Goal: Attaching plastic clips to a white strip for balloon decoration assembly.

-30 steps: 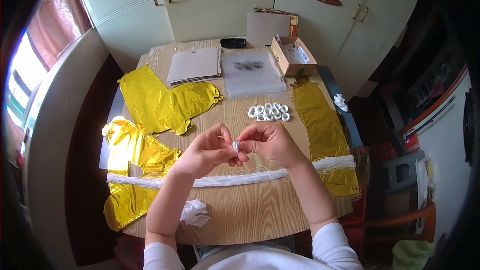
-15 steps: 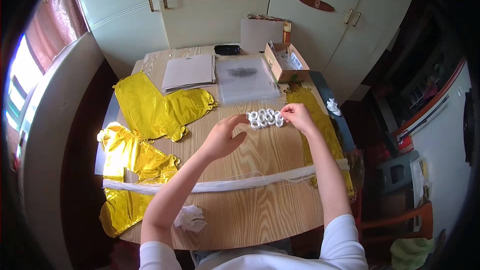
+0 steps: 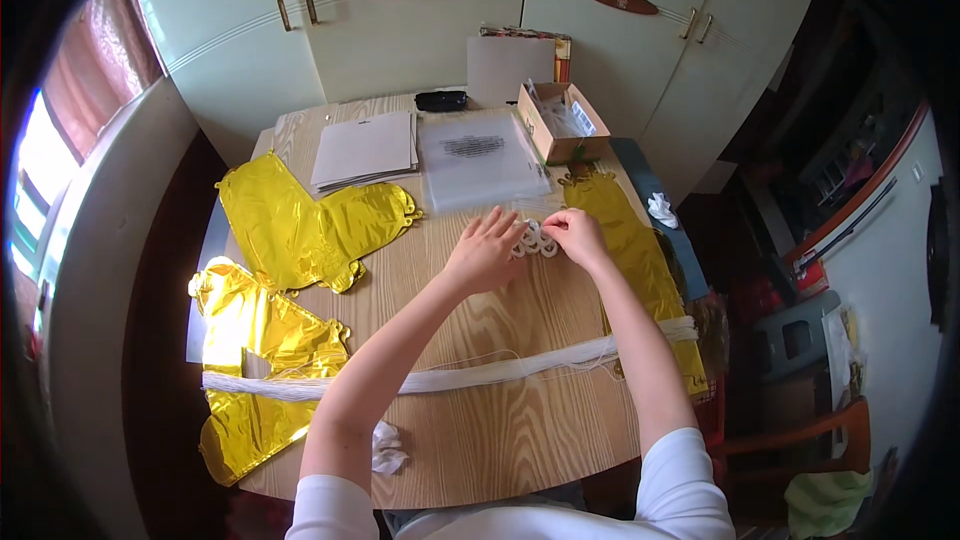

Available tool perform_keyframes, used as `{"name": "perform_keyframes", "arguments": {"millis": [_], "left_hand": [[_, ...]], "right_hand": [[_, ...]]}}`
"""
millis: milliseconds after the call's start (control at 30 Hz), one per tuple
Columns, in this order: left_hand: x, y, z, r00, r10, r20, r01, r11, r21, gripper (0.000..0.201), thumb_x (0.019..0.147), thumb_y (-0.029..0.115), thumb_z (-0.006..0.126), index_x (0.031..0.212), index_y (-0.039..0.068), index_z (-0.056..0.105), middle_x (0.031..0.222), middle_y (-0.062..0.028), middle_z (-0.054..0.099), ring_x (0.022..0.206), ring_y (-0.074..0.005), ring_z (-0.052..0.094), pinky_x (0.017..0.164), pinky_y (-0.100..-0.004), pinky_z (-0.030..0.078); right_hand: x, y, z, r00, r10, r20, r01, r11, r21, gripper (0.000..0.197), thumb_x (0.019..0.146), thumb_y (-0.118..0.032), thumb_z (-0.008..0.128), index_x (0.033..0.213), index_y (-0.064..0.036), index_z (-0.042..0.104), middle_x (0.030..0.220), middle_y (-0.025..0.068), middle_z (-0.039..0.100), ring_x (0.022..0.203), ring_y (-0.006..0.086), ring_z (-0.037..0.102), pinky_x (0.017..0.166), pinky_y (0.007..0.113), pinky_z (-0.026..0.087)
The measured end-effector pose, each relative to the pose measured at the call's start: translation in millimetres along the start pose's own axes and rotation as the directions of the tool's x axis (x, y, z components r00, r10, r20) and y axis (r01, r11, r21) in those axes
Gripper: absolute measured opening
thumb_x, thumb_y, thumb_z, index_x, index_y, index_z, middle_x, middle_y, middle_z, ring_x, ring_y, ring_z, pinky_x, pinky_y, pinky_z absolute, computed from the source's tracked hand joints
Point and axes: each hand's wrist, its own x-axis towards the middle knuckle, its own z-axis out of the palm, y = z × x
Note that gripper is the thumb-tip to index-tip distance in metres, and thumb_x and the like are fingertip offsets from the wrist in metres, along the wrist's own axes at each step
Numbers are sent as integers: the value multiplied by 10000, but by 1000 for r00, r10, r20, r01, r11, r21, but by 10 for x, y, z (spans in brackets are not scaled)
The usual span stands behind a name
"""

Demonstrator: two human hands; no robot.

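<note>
Small white coils (image 3: 532,240), ring-shaped and bunched in rows, lie on the wooden table in front of me. My left hand (image 3: 483,253) rests over their left side, fingers stretched out and hiding several of them. At the right end of the bunch, my right hand (image 3: 577,237) pinches the edge of a coil between thumb and forefinger. Nearer to me, a long bundle of white string (image 3: 480,377) runs across the table, passing under both forearms.
Flat gold foil balloons (image 3: 285,225) lie at the left, with more gold foil (image 3: 630,240) at the right. Grey cards (image 3: 365,148), clear plastic sleeves (image 3: 480,165) and an open cardboard box (image 3: 565,125) stand farther back. Crumpled white tissue (image 3: 388,448) lies near the front edge.
My left hand has moved right and forward, from beside the coils to over them, with its fingers spreading. My right hand has shifted slightly left, still pinching at the right end.
</note>
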Motion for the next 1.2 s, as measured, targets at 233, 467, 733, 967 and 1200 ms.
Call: {"name": "perform_keyframes", "arguments": {"millis": [233,467,733,967,1200], "left_hand": [[-25,96,155,999,51,17,-53,986,157,749,855,612,336,1388,89,277,1442,-96,263,1357,-288,159,1083,-513,90],[-27,144,191,997,54,59,-63,986,157,799,835,671,283,1372,80,315,1449,-83,251,1361,-282,144,1073,-547,68],[-286,121,-164,972,122,-199,-86,980,178,620,842,504,481,1299,89,424,1374,-129,361,1320,-289,255,1060,-508,172],[-1048,263,-835,995,-49,88,55,996,-65,172,792,223,594,906,95,598,927,-64,576,935,-251,531,772,-383,418],[-1216,318,-663,999,33,37,-24,978,-207,194,778,217,616,914,78,618,865,-77,593,877,-266,553,764,-388,435]], "right_hand": [[-125,51,79,914,-405,-17,379,870,-316,343,900,-245,460,1181,-62,534,1293,113,463,1223,273,390,1022,395,285],[-249,70,136,928,-274,250,369,762,-533,588,939,-455,266,1393,-80,262,1452,73,246,1354,256,177,1097,455,99],[-393,-435,-17,827,-563,-15,496,741,-453,451,904,-348,455,1243,-54,489,1327,151,424,1248,291,371,1027,438,274],[-1190,-1058,19,828,-199,524,449,796,-407,167,763,-202,610,771,-38,640,849,113,599,898,252,576,797,368,450],[-1202,-986,72,783,-107,613,352,889,-294,186,735,-217,605,772,-38,641,883,122,586,887,270,577,793,353,459]]}}
